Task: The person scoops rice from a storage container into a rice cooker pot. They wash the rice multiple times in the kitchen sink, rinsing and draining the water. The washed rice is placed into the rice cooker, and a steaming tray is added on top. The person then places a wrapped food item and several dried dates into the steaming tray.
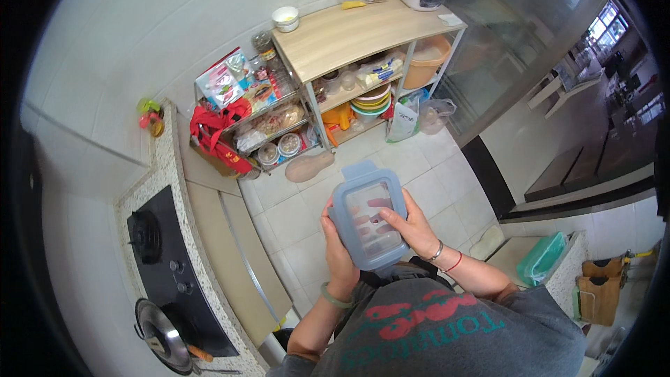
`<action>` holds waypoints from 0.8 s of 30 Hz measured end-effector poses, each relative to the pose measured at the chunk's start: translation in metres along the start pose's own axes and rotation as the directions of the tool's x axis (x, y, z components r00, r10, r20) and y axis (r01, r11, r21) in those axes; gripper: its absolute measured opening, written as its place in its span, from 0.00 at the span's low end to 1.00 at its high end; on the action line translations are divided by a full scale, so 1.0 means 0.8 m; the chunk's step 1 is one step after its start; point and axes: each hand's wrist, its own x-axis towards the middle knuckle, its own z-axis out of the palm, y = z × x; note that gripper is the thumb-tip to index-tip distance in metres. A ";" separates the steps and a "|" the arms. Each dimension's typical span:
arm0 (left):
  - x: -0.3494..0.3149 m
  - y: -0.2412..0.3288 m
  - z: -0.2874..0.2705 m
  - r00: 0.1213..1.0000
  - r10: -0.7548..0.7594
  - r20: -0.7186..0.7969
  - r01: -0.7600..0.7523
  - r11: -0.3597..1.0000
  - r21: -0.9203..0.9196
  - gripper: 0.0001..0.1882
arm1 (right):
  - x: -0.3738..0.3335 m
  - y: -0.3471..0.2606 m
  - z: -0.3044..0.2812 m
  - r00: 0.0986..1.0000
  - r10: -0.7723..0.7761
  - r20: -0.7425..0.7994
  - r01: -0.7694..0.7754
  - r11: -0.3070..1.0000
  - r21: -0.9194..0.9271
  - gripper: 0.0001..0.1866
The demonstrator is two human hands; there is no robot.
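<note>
In front of my body I hold a rectangular food storage container (368,194) with a blue-grey rim and a clear middle. A flap on its far side sticks outward. My left hand (340,253) grips the left edge and reaches underneath; several fingers show through the clear part. My right hand (413,227) clasps the right edge, its thumb resting on the clear top. I see no food inside, though reflections make the inside hard to read.
Ahead, a wooden-topped shelf (335,36) stands beside a packed wire rack (283,108). At left is a counter with a black gas stove (164,251) and a lidded wok (162,335). A tan gourd-shaped object (310,166) lies on the floor. Cutting boards (600,293) stand at right.
</note>
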 end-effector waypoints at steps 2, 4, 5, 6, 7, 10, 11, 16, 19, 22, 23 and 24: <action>0.028 0.000 0.011 0.999 -0.044 -0.005 0.044 0.999 -0.012 0.30 | 0.024 -0.003 -0.011 0.999 0.001 -0.043 -0.003 1.000 -0.030 0.28; 0.061 -0.003 0.020 0.996 -0.081 -0.035 0.080 0.996 -0.041 0.28 | 0.051 -0.004 -0.022 0.997 0.006 -0.083 -0.010 0.999 -0.041 0.26; 0.080 -0.006 0.021 0.996 -0.090 -0.014 0.089 0.995 -0.044 0.28 | 0.067 -0.003 -0.029 0.995 0.012 -0.096 -0.016 0.999 -0.035 0.25; 0.102 -0.009 0.020 0.995 -0.097 0.005 0.098 0.994 -0.047 0.28 | 0.084 -0.004 -0.033 0.994 0.019 -0.108 -0.022 0.999 -0.029 0.24; 0.124 -0.008 0.021 0.994 -0.104 0.024 0.105 0.993 -0.050 0.28 | 0.104 -0.007 -0.035 0.993 0.009 -0.121 -0.012 1.000 -0.023 0.23; 0.195 0.011 0.041 0.999 -0.023 0.039 0.024 1.000 -0.018 0.28 | 0.173 -0.021 -0.043 0.989 0.000 -0.151 -0.008 0.999 -0.052 0.24; 0.223 0.016 0.045 0.999 -0.018 0.051 0.019 1.000 -0.017 0.28 | 0.197 -0.024 -0.048 0.989 0.007 -0.148 -0.019 0.996 -0.084 0.27; 0.392 0.047 0.054 0.977 -0.033 0.212 0.083 0.969 -0.231 0.29 | 0.364 -0.040 -0.056 0.979 -0.044 -0.201 0.021 0.993 -0.115 0.28; 0.496 0.053 0.036 0.991 -0.070 0.117 0.097 0.964 -0.246 0.31 | 0.477 -0.042 -0.053 0.976 0.019 -0.216 -0.039 0.995 -0.088 0.28; 0.574 0.051 0.014 0.996 -0.093 0.005 0.092 0.974 -0.208 0.30 | 0.579 -0.021 -0.062 0.962 0.093 -0.258 -0.130 0.983 -0.128 0.29; 0.597 0.049 0.007 0.996 -0.089 -0.023 0.083 0.979 -0.188 0.30 | 0.611 -0.006 -0.069 0.956 0.069 -0.284 -0.113 0.983 -0.143 0.32; 0.614 0.051 -0.001 0.995 -0.084 -0.059 0.073 0.983 -0.167 0.29 | 0.636 -0.005 -0.065 0.952 0.074 -0.296 -0.131 0.975 -0.179 0.32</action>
